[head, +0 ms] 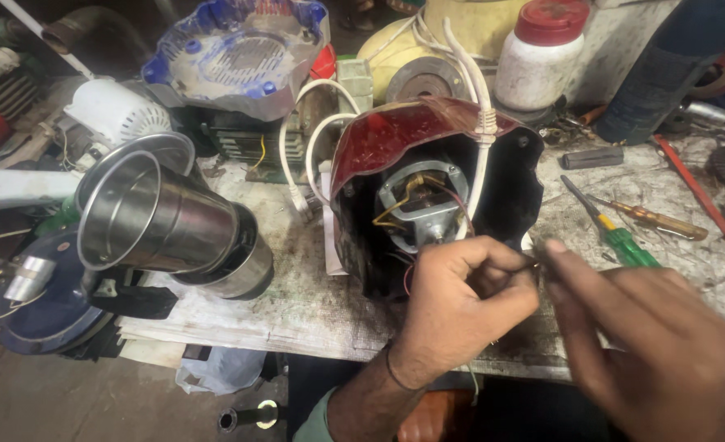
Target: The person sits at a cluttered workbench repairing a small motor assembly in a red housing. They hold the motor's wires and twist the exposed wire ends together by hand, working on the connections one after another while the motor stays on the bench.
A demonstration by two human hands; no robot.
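Note:
A dark red appliance housing (395,135) lies on its side on the workbench, its open base facing me with a grey motor (420,209) and thin coloured wires inside. My left hand (460,307) is curled in front of the opening, fingertips pinching a thin wire. My right hand (641,336) comes in from the right, blurred, its fingers meeting the left fingertips at the same wire. A white power cord (478,123) runs over the housing's top.
A steel jar (162,221) lies on its side at left. A blue-and-silver housing (243,53) sits behind. A white bottle with red cap (540,57) stands at back. A green-handled screwdriver (616,237) and an amber-handled one (653,219) lie at right.

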